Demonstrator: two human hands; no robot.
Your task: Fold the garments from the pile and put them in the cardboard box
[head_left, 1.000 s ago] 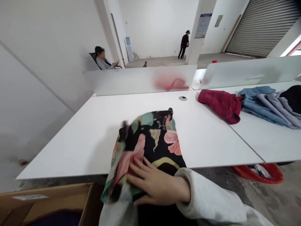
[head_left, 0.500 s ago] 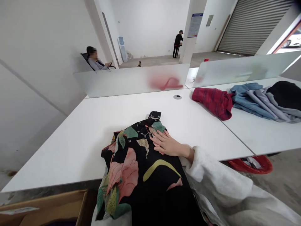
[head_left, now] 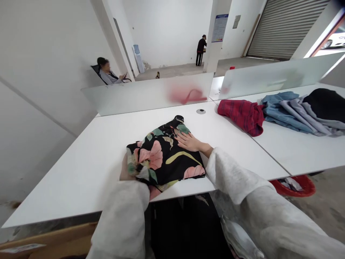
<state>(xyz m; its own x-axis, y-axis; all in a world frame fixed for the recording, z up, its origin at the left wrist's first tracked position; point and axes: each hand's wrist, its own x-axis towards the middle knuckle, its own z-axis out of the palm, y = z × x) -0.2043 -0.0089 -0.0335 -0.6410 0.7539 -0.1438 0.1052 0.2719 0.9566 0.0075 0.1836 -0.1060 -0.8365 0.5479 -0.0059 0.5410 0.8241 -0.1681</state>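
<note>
Floral garment (head_left: 165, 153), right hand (head_left: 188, 141) spread atop, left hand (head_left: 125, 168) grip unclear, poster (head_left: 220, 28) illegible

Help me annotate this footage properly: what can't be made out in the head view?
Head view, left hand: fingers hidden by the floral garment.
Head view, red shape: blurred by the frosted divider.
Head view, cardboard box: most of its inside cut off by the bottom edge.
Head view, poster: text too small to read.

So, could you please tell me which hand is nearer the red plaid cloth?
Right. The right hand is left of the red plaid cloth, not touching; the left hand, mostly hidden, is farther left.
</note>
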